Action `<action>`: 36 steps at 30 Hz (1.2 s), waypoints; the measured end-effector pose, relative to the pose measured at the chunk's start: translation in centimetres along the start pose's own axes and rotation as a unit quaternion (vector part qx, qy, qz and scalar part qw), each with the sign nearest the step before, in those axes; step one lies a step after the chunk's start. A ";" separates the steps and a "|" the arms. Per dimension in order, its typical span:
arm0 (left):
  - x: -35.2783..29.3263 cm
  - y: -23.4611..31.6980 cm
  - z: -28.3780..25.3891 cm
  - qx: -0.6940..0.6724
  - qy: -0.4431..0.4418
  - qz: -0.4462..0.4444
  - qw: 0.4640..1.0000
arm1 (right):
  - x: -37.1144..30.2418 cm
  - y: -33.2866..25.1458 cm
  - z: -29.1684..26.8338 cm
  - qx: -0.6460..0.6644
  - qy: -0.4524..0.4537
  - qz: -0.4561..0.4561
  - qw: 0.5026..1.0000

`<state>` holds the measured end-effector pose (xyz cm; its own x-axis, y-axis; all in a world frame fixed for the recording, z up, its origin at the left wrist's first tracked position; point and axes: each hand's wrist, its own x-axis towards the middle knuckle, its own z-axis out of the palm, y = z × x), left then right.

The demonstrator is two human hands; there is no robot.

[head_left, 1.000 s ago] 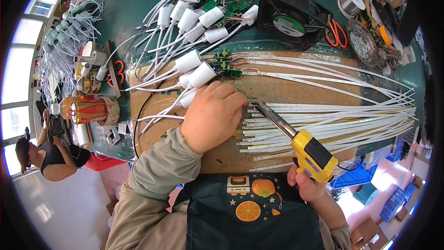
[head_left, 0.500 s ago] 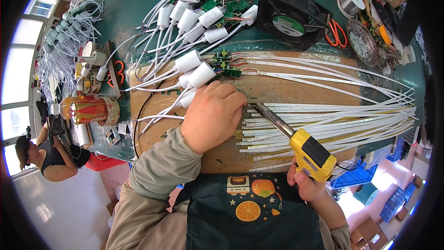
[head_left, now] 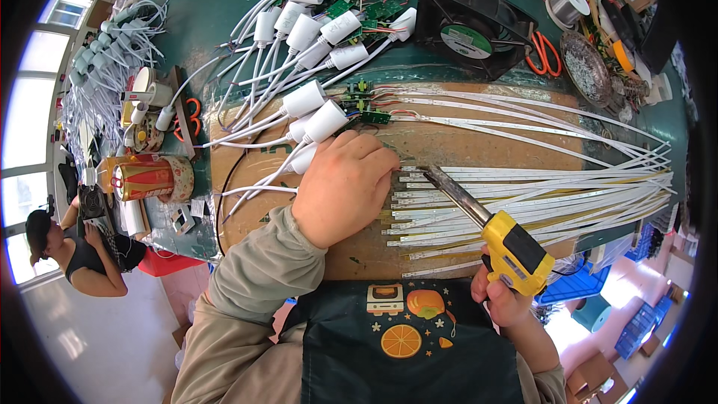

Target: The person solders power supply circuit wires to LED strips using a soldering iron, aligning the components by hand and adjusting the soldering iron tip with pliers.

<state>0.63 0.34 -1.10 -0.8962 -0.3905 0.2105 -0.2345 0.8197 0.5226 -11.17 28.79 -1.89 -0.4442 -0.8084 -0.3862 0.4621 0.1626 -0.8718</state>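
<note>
My right hand (head_left: 507, 305) is wrapped round the grip of a yellow and black soldering gun (head_left: 516, 254). Its metal barrel slants up to the left, with the tip over the left ends of the top light strips. Back up and fingers bent together, my left hand (head_left: 345, 188) pinches at those strip ends; what it holds is hidden under the fingers. Thin white LED strips (head_left: 486, 209) lie side by side to its right. Just beyond my left knuckles rest white lamp-cord sockets (head_left: 327, 121) and small green circuit boards (head_left: 374, 117), joined by wires to more strips.
A brown cardboard sheet (head_left: 359, 265) lies under the work. Further back are a pile of white sockets (head_left: 303, 34), a black fan (head_left: 475, 22), orange-handled scissors (head_left: 546, 54) and a solder spool (head_left: 568, 4). A red can (head_left: 142, 181) stands left, near another person (head_left: 82, 251).
The soldering gun and my right hand have shifted slightly right and down, drawing the tip away from my left fingertips. My left hand has stayed in place.
</note>
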 end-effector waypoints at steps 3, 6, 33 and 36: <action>0.0 0.0 0.0 0.000 -0.001 0.000 1.000 | -0.1 -0.1 0.0 0.004 0.003 -0.004 1.000; 0.0 0.0 0.1 0.000 -0.002 -0.001 1.000 | -0.1 -0.1 -0.2 -0.015 -0.004 -0.004 1.000; 0.0 -0.1 0.0 -0.010 -0.009 -0.012 1.000 | -0.2 0.4 -0.4 -0.035 0.009 -0.026 0.999; 0.0 0.2 -0.1 -0.007 -0.007 -0.027 1.000 | -0.2 0.3 -0.4 -0.035 0.008 -0.020 0.999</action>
<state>0.59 0.45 -0.97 -0.8879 -0.4276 0.1698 -0.2774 0.7920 0.5439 -11.26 29.20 -2.18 -0.4735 -0.8064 -0.3543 0.3895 0.1691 -0.9054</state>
